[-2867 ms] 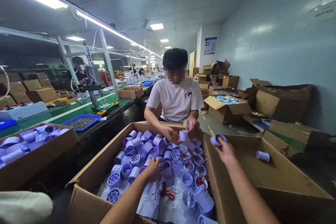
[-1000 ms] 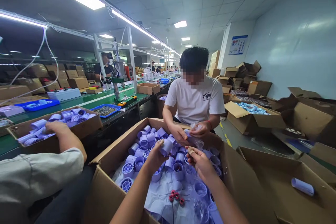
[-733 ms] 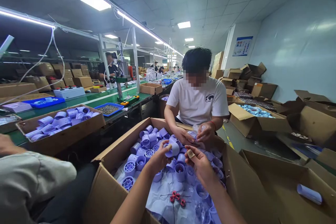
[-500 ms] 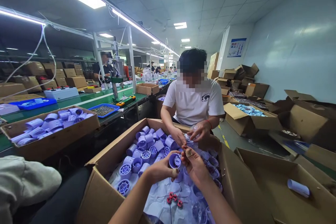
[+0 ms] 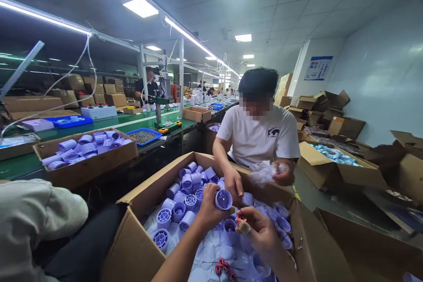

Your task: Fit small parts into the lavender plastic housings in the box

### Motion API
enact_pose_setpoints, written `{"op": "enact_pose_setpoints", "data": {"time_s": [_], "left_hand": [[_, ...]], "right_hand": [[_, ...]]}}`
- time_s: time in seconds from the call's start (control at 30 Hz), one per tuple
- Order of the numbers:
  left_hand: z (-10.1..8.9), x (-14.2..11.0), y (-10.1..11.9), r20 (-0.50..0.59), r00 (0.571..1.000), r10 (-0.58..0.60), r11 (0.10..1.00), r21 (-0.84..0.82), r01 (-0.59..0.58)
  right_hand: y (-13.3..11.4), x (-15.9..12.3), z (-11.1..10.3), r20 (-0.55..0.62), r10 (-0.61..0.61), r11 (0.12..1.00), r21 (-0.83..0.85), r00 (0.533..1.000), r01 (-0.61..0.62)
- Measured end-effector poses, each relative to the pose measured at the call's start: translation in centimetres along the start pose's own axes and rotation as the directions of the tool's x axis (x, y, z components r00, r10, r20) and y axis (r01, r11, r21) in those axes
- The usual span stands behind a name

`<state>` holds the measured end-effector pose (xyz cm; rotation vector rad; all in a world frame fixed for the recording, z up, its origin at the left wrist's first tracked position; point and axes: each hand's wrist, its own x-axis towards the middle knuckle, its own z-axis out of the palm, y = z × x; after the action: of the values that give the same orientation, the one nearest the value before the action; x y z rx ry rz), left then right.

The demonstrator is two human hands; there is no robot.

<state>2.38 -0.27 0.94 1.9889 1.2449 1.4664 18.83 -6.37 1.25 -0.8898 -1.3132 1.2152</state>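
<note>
My left hand [image 5: 211, 207] is closed around a purple plastic cup [image 5: 224, 199], its open end tilted toward me. Close by on the right, my right hand [image 5: 259, 227] pinches a small red part with dark wires [image 5: 242, 219] between thumb and fingertips, apart from the cup. Below my hands, several similar red wired parts [image 5: 224, 268] lie on white plastic sheeting [image 5: 203, 251]. More purple cups [image 5: 164, 216] fill the large cardboard box [image 5: 145, 185] around my hands, some bottom up with spoked ends showing.
Across the box, a co-worker in a white shirt [image 5: 261, 134] reaches in with one hand and holds clear plastic bag film [image 5: 262, 172] in the other. A carton of purple cups [image 5: 89, 154] and a blue tray [image 5: 144, 136] stand on the green bench. Open cartons [image 5: 343, 172] lie at right.
My left hand has raised the cup slightly and tilted it; my right hand has moved lower with the red part. The co-worker's hands have parted, lifting the plastic film. The view has shifted left.
</note>
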Motion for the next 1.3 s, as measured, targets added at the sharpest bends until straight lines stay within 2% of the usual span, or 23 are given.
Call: {"op": "enact_pose_setpoints", "data": {"time_s": [0.13, 0.33, 0.57, 0.73, 1.0, 1.13, 1.23, 1.3], "left_hand": [[-0.1, -0.1, 0.4, 0.043, 0.997, 0.07, 0.997, -0.044, -0.068], [-0.1, -0.2, 0.4, 0.053, 0.993, 0.107, 0.99, -0.096, -0.102], [-0.2, -0.2, 0.4, 0.071, 0.995, 0.07, 0.994, -0.093, -0.063], [-0.2, -0.2, 0.4, 0.053, 0.992, 0.114, 0.991, -0.08, -0.109], [-0.2, -0.6, 0.2, 0.115, 0.974, 0.193, 0.969, 0.137, -0.208], [-0.4, -0.8, 0.3, 0.154, 0.964, 0.219, 0.954, 0.172, -0.244], [-0.3, -0.9, 0.3, 0.156, 0.965, 0.21, 0.957, 0.17, -0.236], [-0.2, -0.9, 0.2, 0.166, 0.963, 0.212, 0.96, 0.152, -0.237]], "right_hand": [[0.0, 0.0, 0.5, 0.011, -0.008, 0.987, -0.161, 1.0, 0.009], [-0.8, -0.3, 1.5, -0.143, -0.077, 0.983, -0.177, 0.987, 0.051], [-0.5, 0.1, 1.0, -0.044, -0.054, 0.963, -0.268, 0.998, 0.04], [-1.0, 0.0, 1.3, -0.065, -0.041, 0.937, -0.348, 0.997, 0.016], [-2.3, -0.2, 1.9, -0.023, -0.004, 0.822, -0.569, 1.0, -0.01], [-2.5, -0.1, 2.1, -0.12, -0.025, 0.789, -0.612, 0.992, -0.054], [-2.4, -0.1, 2.3, -0.231, -0.105, 0.802, -0.594, 0.967, -0.055], [-2.2, -0.1, 2.4, -0.255, -0.169, 0.79, -0.612, 0.952, -0.024]]}}
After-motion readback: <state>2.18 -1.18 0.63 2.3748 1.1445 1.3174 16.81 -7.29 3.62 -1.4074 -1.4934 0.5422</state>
